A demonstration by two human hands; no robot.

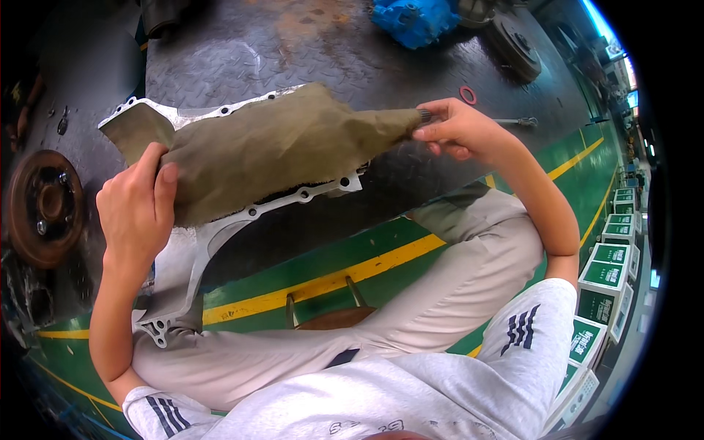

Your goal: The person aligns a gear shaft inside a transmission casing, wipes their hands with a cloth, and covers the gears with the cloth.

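A cast metal cover [192,268], silver-grey with bolt holes along its flange, lies over the near edge of the steel table. Across its middle is spread a creased olive-brown sheet [257,150], cloth or paper, I cannot tell which. My left hand [136,209] is closed at the sheet's left part, thumb on top and fingers curled over it. At the far right, my right hand [462,132] pinches the sheet's narrow, gathered end. A small dark ridged piece shows at the fingertips there, too small to name. The sheet hides most of the cover's middle.
On the patterned steel table [220,66] are a rusty round hub [48,209] at left, a blue casting [414,22] and a dark disc [511,45] at the back right. A red ring [468,95] lies near a metal rod tool [517,122]. Green-and-white boxes [605,282] line the right.
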